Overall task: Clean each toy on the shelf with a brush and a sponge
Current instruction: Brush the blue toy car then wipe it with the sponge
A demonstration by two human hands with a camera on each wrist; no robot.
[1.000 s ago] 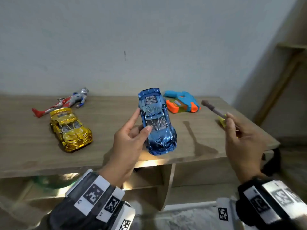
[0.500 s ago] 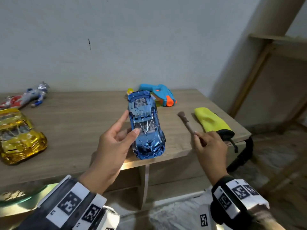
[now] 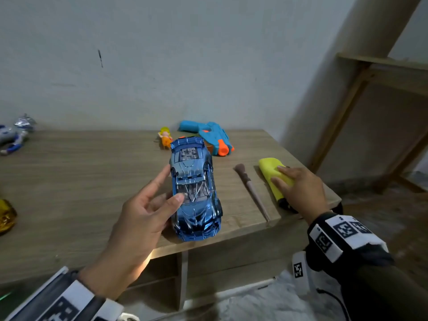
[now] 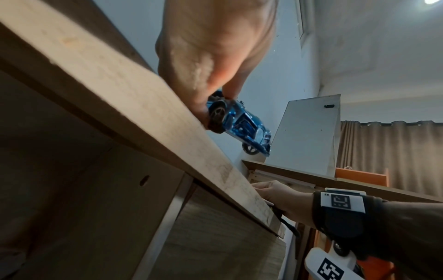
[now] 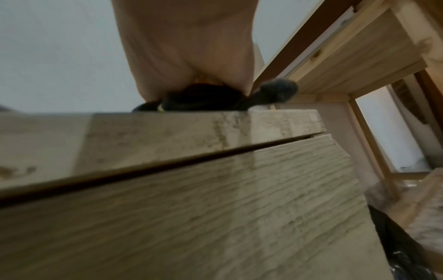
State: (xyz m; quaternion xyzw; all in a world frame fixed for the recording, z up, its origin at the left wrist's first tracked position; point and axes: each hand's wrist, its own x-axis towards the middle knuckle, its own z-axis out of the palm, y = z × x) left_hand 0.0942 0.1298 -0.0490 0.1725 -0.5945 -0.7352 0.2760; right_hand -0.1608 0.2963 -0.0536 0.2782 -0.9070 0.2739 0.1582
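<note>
- Swapping tools looks like the step in hand, judged from the head view: the left hand (image 3: pixel 141 218) holds the blue toy car (image 3: pixel 195 193) above the front edge of the shelf (image 3: pixel 81 172), thumb on the windscreen and fingers curled under the body, while the right hand (image 3: pixel 301 188) lies on the yellow sponge (image 3: pixel 269 169) at 3 o'clock of the car.
- To do it well, the right fingers (image 3: pixel 281 180), now bent over the sponge's near half, should close round its middle and lift it clear of the brush (image 3: pixel 251 189), which lies loose just beside it at its 9 o'clock.
- Keep the car level and steady so the sponge can wipe roof and bonnet.
- Other toys wait: a blue-and-orange toy gun (image 3: pixel 208 136) and a small doll (image 3: pixel 165 137) at 12 o'clock of the car, a figure (image 3: pixel 16 133) far off at 10 o'clock.
- Left wrist view: the car (image 4: pixel 239 123) is pinched at its front, rear end hanging free off the shelf edge (image 4: pixel 143 117).
- Right wrist view: blurred; the palm (image 5: pixel 191 47) covers a dark end, and I cannot tell how firmly it grips.
- Half a second ago the right hand was still at the brush handle; it has since released it and moved onto the sponge.
</note>
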